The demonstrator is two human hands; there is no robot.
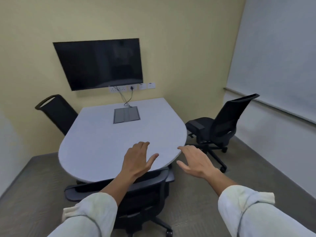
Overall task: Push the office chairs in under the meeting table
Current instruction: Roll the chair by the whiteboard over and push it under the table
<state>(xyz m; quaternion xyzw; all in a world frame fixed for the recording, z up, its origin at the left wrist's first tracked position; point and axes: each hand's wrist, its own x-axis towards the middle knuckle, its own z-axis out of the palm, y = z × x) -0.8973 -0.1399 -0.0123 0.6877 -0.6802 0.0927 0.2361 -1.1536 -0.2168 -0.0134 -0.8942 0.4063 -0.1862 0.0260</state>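
Your left hand (138, 159) and right hand (195, 161) both reach forward over the near, rounded end of the white bench (102, 142). Their fingers (142, 145) are spread loosely and hold nothing. The left hand hangs above the bench top near its near edge; the right hangs just past the bench's rim at about 4 o'clock, and you cannot tell whether either palm touches anything.

The near chair (142, 190) sits at 6 o'clock, directly beneath your forearms, its dark backrest close against the bench edge and its seat tucked under the top; its wheeled base shows on the carpet (34, 185) below.

A second chair (220, 125) stands at 3 o'clock, pulled clear of the bench and turned with its back to the wall; only its seat front comes near the rim. A third chair (58, 112) at 10 o'clock shows just its backrest, close against the bench's side.

A grey cable hatch (126, 114) lies set into the bench top at 12 o'clock, below a dark wall screen (99, 64).
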